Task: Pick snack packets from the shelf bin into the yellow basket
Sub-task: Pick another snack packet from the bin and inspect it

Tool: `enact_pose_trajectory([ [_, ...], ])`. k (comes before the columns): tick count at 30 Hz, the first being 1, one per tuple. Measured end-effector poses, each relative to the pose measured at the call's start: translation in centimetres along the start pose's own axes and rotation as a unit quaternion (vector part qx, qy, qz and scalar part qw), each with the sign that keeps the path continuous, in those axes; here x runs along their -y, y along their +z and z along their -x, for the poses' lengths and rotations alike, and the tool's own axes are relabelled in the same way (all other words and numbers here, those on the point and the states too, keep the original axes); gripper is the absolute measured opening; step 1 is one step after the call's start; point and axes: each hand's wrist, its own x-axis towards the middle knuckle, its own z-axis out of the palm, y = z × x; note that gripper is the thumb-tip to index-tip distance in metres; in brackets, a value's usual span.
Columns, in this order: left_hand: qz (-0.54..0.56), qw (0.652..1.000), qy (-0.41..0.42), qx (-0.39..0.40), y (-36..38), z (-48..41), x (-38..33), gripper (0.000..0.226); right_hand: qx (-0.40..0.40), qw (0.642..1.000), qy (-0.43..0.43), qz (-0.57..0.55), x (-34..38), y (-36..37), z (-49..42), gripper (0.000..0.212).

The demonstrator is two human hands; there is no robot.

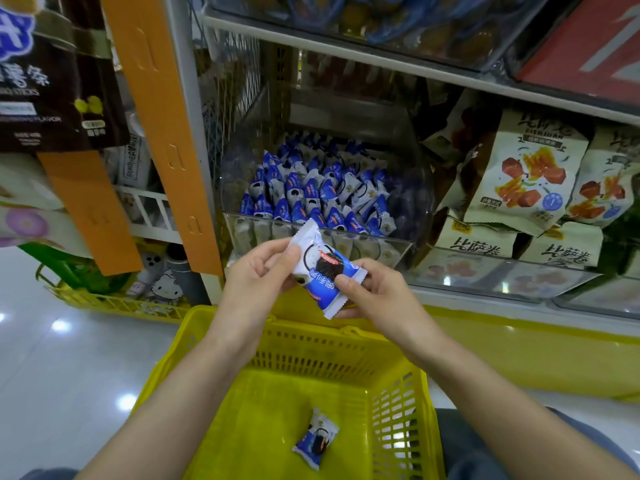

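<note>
Bare forearms, no sleeves; hands (311, 289) ringless; trousers (485, 445) apparently grey-blue.

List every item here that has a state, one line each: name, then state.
left hand: gripping the held packet's upper end
right hand: gripping its lower end
held packet: sealed, tilted, above the basket
yellow basket: nearly empty, one packet inside
basket packet: lying on the basket floor
shelf bin: open-topped, well stocked with packets

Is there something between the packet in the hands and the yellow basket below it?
Nothing visible. The held packet hangs above the open yellow basket, which holds only one packet on its floor.
</note>
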Motion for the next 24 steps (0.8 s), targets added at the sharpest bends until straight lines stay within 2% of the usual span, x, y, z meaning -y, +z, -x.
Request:
enact_pose_trajectory([
  [2,-0.019,1.000,0.014,-0.021,-0.1,0.0,0.0,0.020,0.011,1.000,0.011,0.023,-0.1,0.1,0.0,0.006],
  [4,-0.068,0.997,0.041,-0.019,-0.3,-0.1,0.1,0.018,0.001,0.994,-0.027,0.109,-0.4,0.2,-0.1,0.012],
  [7,-0.194,0.976,0.092,0.029,-0.5,0.0,0.6,0.018,-0.016,0.984,-0.094,0.150,-0.4,0.5,0.2,0.017],
  [9,-0.238,0.965,0.096,0.048,-0.3,0.1,1.1,0.019,-0.023,0.977,-0.117,0.176,-0.3,0.4,0.3,0.013],
  [11,-0.246,0.964,0.092,0.049,-0.1,0.1,1.4,0.016,-0.038,0.972,-0.130,0.193,-0.4,0.2,0.2,0.012],
  [14,-0.195,0.978,0.066,0.044,0.1,-0.1,1.2,0.013,-0.069,0.966,-0.148,0.203,-0.6,0.1,0.0,0.009],
  [17,-0.188,0.979,0.056,0.060,0.1,0.0,0.9,0.020,-0.066,0.962,-0.158,0.215,-0.7,0.1,0.1,0.008],
  [19,-0.179,0.980,0.042,0.073,0.2,0.1,0.9,0.021,-0.069,0.937,-0.204,0.276,-0.7,0.1,0.3,0.007],
  [22,-0.137,0.987,0.009,0.088,0.3,0.1,0.7,0.020,-0.082,0.863,-0.300,0.398,-0.5,0.0,0.9,0.008],
  [24,-0.118,0.990,0.000,0.083,0.4,0.1,0.6,0.015,-0.099,0.833,-0.331,0.431,-0.3,-0.2,1.0,0.011],
])
